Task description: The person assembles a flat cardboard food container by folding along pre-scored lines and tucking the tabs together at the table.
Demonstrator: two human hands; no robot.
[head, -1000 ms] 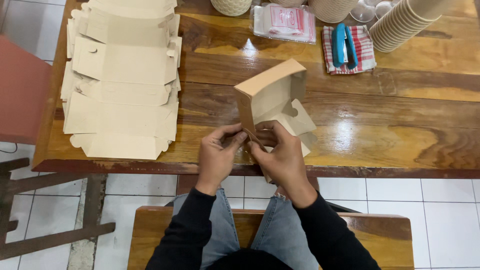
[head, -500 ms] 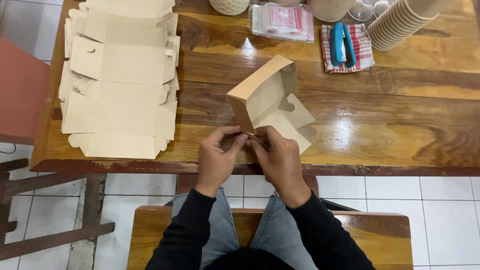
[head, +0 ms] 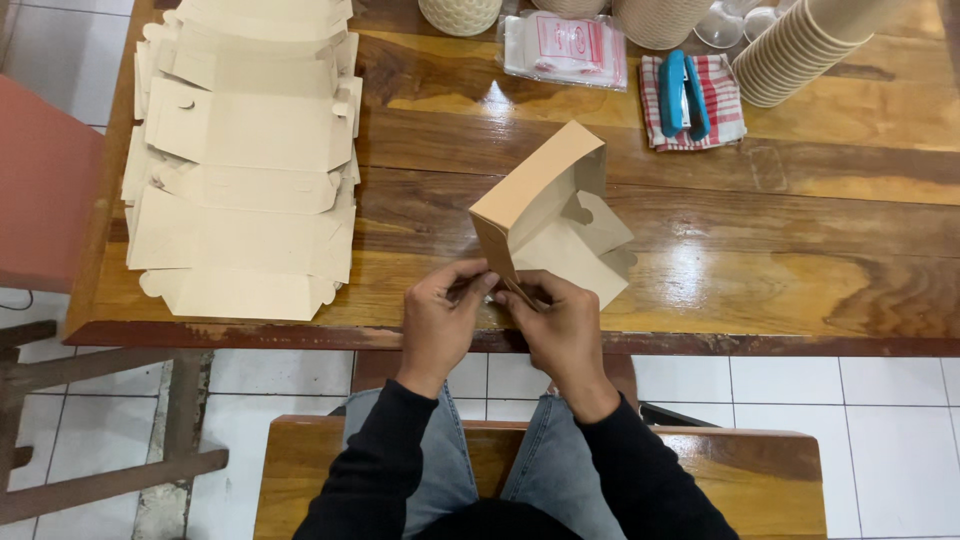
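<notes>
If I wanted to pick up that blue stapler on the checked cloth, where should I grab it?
Probably around the middle of the blue stapler, fingers on its two long sides, coming straight down from above. It lies flat on the checked cloth, long and narrow, with stacked paper cups close on one side.

Seen from above: wooden surface (head: 820,250), glossy, filling the upper half of the frame. At centre, a half-folded kraft cardboard box (head: 550,225), tilted, one wall raised, a flap with a rounded tab lying open to the right. Pinched at its near lower corner by the left hand (head: 440,320) and the right hand (head: 560,325), fingertips close together at the surface's front edge. Upper left: stack of flat box blanks (head: 240,170), unfolded. Along the top: a blue stapler (head: 685,95) on a red checked cloth (head: 725,100), a clear packet (head: 565,48), nested paper cups (head: 800,50) at upper right. Below: wooden bench (head: 300,470), tiled floor (head: 880,400).
</notes>
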